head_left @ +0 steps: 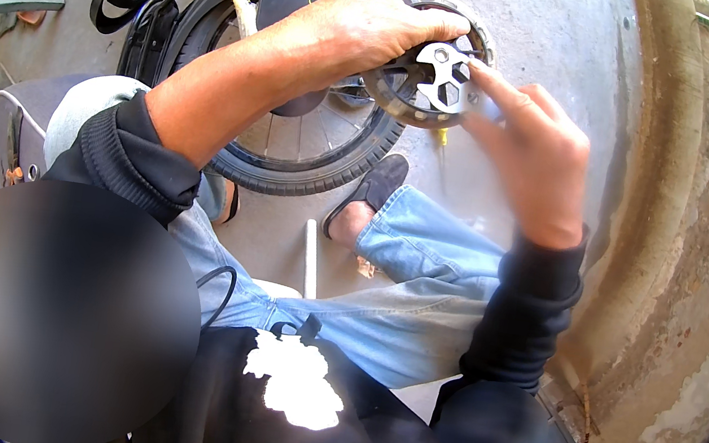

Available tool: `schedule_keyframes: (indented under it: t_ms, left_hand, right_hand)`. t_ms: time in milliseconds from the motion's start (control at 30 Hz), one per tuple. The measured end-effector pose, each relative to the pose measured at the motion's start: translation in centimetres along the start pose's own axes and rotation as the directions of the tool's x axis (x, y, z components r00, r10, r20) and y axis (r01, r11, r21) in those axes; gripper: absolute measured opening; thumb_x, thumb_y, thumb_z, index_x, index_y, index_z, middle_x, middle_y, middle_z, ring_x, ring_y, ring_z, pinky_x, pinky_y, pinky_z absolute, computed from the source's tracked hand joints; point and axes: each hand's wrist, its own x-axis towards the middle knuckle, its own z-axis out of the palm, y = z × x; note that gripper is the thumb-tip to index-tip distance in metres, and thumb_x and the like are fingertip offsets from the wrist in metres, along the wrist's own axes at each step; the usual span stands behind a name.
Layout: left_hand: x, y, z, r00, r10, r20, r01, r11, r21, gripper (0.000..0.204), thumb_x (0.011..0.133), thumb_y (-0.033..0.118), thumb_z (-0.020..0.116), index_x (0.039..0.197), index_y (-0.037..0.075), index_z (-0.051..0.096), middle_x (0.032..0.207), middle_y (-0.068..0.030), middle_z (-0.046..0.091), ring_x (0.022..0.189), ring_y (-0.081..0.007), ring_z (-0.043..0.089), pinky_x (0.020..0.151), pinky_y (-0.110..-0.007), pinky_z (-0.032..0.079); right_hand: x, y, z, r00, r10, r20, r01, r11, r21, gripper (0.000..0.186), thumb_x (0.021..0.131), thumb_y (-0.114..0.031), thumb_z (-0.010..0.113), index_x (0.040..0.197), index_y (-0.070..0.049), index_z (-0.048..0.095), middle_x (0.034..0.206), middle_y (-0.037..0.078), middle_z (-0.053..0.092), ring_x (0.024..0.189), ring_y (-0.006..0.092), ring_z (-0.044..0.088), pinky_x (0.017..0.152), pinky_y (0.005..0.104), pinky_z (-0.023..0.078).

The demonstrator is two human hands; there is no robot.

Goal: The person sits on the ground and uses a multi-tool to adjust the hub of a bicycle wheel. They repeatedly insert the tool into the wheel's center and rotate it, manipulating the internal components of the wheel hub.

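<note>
A person is sitting over a bare concrete floor (562, 33), holding up a round, toothed metal sprocket (426, 68) with a dark ring and a flat silver plate at its centre. The left hand (374, 20) is gripping its upper rim, fingers curled closed over the edge. The right hand (524, 141) is pressing fingertips against its right side. Below, a small bicycle wheel (310, 147) with thin spokes and a black rubber tyre is lying beside a sandalled foot (366, 201).
</note>
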Motion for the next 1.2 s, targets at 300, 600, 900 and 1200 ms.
schedule_keyframes:
  t_ms: [300, 600, 900, 1200]
  left_hand:
    - [-0.5, 0.8, -0.4, 0.997, -0.046, 0.065, 0.046, 0.999, -0.002, 0.041, 0.081, 0.034, 0.068, 0.102, 0.000, 0.059, 0.088, -0.0080, 0.065, 0.078, -0.0112, 0.064, 0.070, -0.022, 0.053]
    - [-0.2, 0.2, -0.6, 0.995, -0.049, 0.087, 0.051, 0.998, -0.027, 0.040, 0.081, 0.034, 0.069, 0.101, 0.001, 0.059, 0.088, -0.0078, 0.064, 0.078, -0.0103, 0.064, 0.070, -0.022, 0.052]
    - [0.0, -1.0, 0.4, 0.996, 0.030, -0.088, -0.033, 0.999, -0.034, 0.034, 0.089, 0.035, 0.058, 0.092, 0.002, 0.061, 0.078, -0.0049, 0.064, 0.068, -0.0069, 0.061, 0.062, -0.019, 0.050]
    - [0.0, -1.5, 0.9, 0.962, 0.117, -0.249, -0.086, 0.988, 0.131, 0.039, 0.093, 0.038, 0.051, 0.079, 0.003, 0.061, 0.066, -0.0012, 0.060, 0.059, -0.0049, 0.057, 0.053, -0.018, 0.045]
  right_hand:
    - [0.4, -0.2, -0.6, 0.998, 0.022, 0.050, -0.021, 1.000, -0.012, 0.035, 0.074, -0.016, 0.073, 0.108, -0.014, 0.067, 0.068, 0.004, 0.052, 0.059, 0.0160, 0.050, 0.053, 0.0286, 0.042]
    - [-0.3, -0.1, 0.5, 0.999, -0.001, -0.042, 0.002, 1.000, 0.019, 0.037, 0.074, -0.013, 0.073, 0.110, -0.013, 0.065, 0.072, 0.005, 0.054, 0.061, 0.0153, 0.052, 0.055, 0.0272, 0.044]
    - [-1.3, 0.3, 1.3, 0.965, 0.179, -0.191, -0.155, 0.979, 0.133, 0.023, 0.078, -0.020, 0.073, 0.090, -0.003, 0.063, 0.070, 0.004, 0.056, 0.058, 0.0102, 0.051, 0.051, 0.0235, 0.043]
    - [-1.3, -0.3, 1.4, 0.927, 0.355, -0.117, -0.318, 0.914, 0.253, 0.021, 0.080, -0.020, 0.071, 0.086, -0.002, 0.063, 0.060, 0.001, 0.051, 0.054, 0.0066, 0.045, 0.048, 0.0214, 0.039]
